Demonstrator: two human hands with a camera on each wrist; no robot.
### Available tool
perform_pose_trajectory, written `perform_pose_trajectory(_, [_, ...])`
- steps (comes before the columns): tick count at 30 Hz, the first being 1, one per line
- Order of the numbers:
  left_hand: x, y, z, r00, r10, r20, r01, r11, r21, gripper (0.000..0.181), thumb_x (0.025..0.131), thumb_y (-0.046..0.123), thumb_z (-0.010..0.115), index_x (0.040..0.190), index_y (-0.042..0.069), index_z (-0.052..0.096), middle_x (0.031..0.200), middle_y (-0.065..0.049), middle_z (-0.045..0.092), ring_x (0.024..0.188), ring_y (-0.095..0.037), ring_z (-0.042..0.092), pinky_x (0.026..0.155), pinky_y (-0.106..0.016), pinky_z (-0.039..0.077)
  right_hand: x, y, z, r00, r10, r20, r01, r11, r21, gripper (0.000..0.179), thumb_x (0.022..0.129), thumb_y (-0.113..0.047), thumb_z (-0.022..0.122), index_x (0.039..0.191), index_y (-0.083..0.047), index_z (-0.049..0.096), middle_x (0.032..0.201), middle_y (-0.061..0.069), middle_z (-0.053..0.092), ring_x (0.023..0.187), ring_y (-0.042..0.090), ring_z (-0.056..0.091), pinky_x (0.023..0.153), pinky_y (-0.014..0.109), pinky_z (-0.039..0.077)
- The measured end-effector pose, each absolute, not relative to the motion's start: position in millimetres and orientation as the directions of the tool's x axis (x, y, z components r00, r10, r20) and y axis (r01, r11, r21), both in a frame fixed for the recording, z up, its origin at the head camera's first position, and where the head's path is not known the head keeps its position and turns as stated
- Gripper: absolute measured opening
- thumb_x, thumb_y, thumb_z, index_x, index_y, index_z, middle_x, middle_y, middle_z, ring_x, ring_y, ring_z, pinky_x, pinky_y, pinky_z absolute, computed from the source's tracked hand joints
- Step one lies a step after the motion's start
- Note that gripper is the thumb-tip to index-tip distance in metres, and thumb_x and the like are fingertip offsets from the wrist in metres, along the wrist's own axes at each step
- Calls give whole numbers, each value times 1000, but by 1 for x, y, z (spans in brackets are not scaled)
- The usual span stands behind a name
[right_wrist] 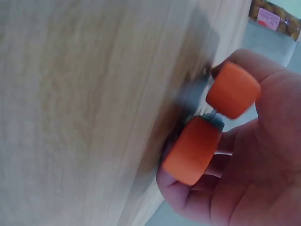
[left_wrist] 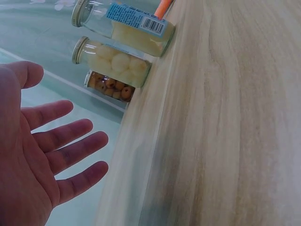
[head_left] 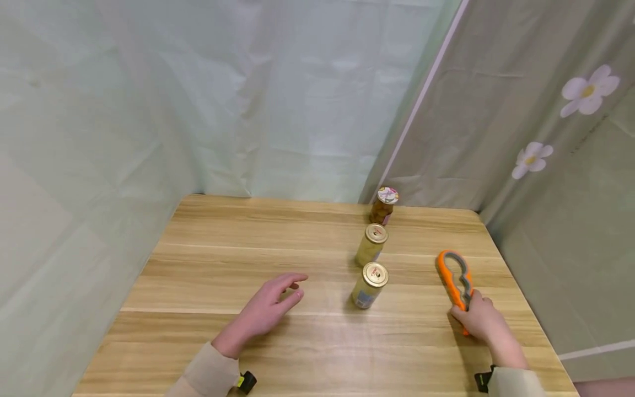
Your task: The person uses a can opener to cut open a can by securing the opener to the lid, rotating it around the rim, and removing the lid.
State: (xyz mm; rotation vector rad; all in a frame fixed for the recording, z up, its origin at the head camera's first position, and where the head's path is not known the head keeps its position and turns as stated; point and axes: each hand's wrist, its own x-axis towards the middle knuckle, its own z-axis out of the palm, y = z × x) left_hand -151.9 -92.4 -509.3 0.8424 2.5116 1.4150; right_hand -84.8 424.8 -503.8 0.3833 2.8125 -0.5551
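Observation:
My right hand [head_left: 480,318] grips the handles of an orange jar opener [head_left: 448,278] with a grey, notched inner edge. In the right wrist view, thumb and fingers wrap the two orange handle ends [right_wrist: 193,150]. My left hand [head_left: 270,306] is over the table's left half, fingers spread and nothing held; its palm shows in the left wrist view. Between the hands stands a gold-lidded glass jar [head_left: 368,288] with pale round contents and a blue label. Right behind it is a similar jar [head_left: 370,246]. Farther back stands a jar of brown fruit [head_left: 382,208] with a patterned lid.
The three jars form a row toward the back edge of the wooden table [head_left: 208,248]. A pale curtain [head_left: 307,110] hangs behind the table, and another with white flowers [head_left: 590,91] is along the right side.

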Motion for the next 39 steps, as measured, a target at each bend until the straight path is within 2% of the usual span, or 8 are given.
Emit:
perform_pose_trajectory(4, [-152, -91, -509, -834, 534, 143, 401, 407, 821, 41, 112, 28, 59, 149, 11, 61, 147, -2, 64, 124, -26, 65, 107, -57, 49, -86, 423, -506, -930, 227, -288, 320, 887, -334, 84, 91, -29, 66, 140, 27, 28, 104, 37, 51, 87, 43, 58, 80, 59, 51])
perform_pose_trajectory(9, [-152, -91, -509, -835, 533, 135, 394, 409, 823, 42, 112, 27, 59, 150, 9, 61, 148, -3, 63, 123, -25, 65, 107, -57, 50, -84, 424, -510, -926, 249, -284, 341, 874, -346, 90, 86, -20, 67, 150, 23, 22, 116, 44, 50, 97, 50, 59, 85, 63, 50])
perform_pose_trajectory(17, [-153, -90, -510, -838, 532, 124, 378, 402, 834, 42, 111, 23, 60, 150, 7, 60, 148, -2, 63, 123, -22, 65, 108, -55, 50, -77, 429, -517, -941, 257, -221, 325, 871, -368, 85, 77, -6, 65, 148, 21, 28, 113, 41, 56, 97, 49, 61, 83, 64, 50])
perform_pose_trajectory(20, [-154, -89, -509, -839, 531, 116, 373, 408, 834, 42, 112, 27, 60, 150, 10, 61, 149, -1, 63, 123, -20, 65, 107, -54, 50, -77, 431, -518, -938, 266, -220, 333, 864, -376, 83, 77, -6, 64, 146, 21, 27, 112, 39, 57, 96, 48, 61, 83, 63, 50])
perform_pose_trajectory(27, [-156, -79, -504, -814, 566, 132, 381, 349, 856, 44, 113, 30, 57, 152, 12, 59, 150, -10, 62, 125, -24, 64, 105, -57, 50, -76, 432, -519, -939, 256, -229, 329, 860, -389, 84, 79, -7, 65, 148, 21, 26, 119, 41, 55, 102, 50, 60, 87, 64, 50])
perform_pose_trajectory(33, [-157, -67, -505, -807, 572, 148, 383, 316, 868, 43, 113, 28, 57, 152, 10, 59, 149, -11, 63, 123, -22, 64, 103, -52, 52, -76, 432, -516, -943, 243, -229, 319, 858, -403, 85, 82, -9, 67, 150, 21, 25, 122, 43, 54, 106, 53, 60, 89, 67, 48])
perform_pose_trajectory(39, [-156, -55, -505, -822, 557, 122, 323, 277, 905, 42, 112, 25, 58, 151, 10, 59, 147, -12, 63, 124, -23, 63, 102, -44, 53, -76, 433, -512, -940, 244, -241, 327, 849, -415, 81, 83, -9, 67, 148, 21, 28, 120, 40, 58, 102, 50, 62, 86, 64, 50])
